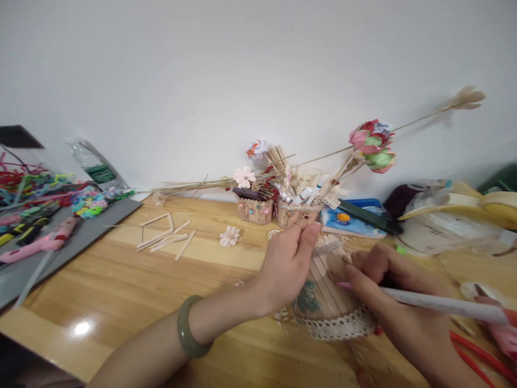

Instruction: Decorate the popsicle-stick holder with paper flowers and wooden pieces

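Clock centred on the lace-trimmed wooden-slat pot, 12 pointing to the wall. At 11, two small bead-decorated pots are seen, packed with sticks and dried stems. At 12 to 1, a blue wipes pack is partly covered by a dark green bar; folded-paper flowers are held above it on stems. At 2, tape rolls are piled on plastic wrap. At 10, a white flower and loose craft sticks are laid out. Far 9 to 10: grey board, pink glue gun. Red loops at 4.

Pot's upper left is blocked by the left hand, its right side by the right hand. Left wrist, ringed by a green bangle, is angled toward 1; thumb is pressed to curled index, fingers clamped on the pot's edge, the rest hidden. Right fingers are clamped on a white-barrelled pen, pink tip aimed at 9, at the slats; contact cannot be told.
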Demonstrator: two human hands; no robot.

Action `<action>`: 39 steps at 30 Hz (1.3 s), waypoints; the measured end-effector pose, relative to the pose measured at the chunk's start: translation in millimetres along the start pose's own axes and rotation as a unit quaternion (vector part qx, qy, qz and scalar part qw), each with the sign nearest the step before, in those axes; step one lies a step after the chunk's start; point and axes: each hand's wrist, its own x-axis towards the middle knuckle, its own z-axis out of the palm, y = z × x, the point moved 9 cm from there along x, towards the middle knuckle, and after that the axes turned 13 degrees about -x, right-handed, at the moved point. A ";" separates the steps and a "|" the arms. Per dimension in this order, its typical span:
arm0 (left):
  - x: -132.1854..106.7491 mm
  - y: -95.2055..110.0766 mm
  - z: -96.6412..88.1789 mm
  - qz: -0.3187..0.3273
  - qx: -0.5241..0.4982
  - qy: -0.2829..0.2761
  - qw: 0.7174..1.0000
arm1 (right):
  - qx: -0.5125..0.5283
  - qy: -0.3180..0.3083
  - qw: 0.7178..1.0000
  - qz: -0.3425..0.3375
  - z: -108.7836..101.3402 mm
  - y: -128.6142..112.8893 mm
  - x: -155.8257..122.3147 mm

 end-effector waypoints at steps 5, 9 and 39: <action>-0.3 -0.6 0.4 -0.001 0.002 -0.001 1.000 | 0.018 0.017 1.000 0.006 -2.7 -2.6 1.6; -0.6 0.1 1.4 0.003 -0.009 -0.002 1.000 | 0.013 0.019 1.000 0.005 -4.0 -0.8 1.5; -0.8 -1.9 2.5 -0.002 -0.019 -0.005 1.000 | 0.012 0.015 0.999 0.044 -2.9 10.6 -0.2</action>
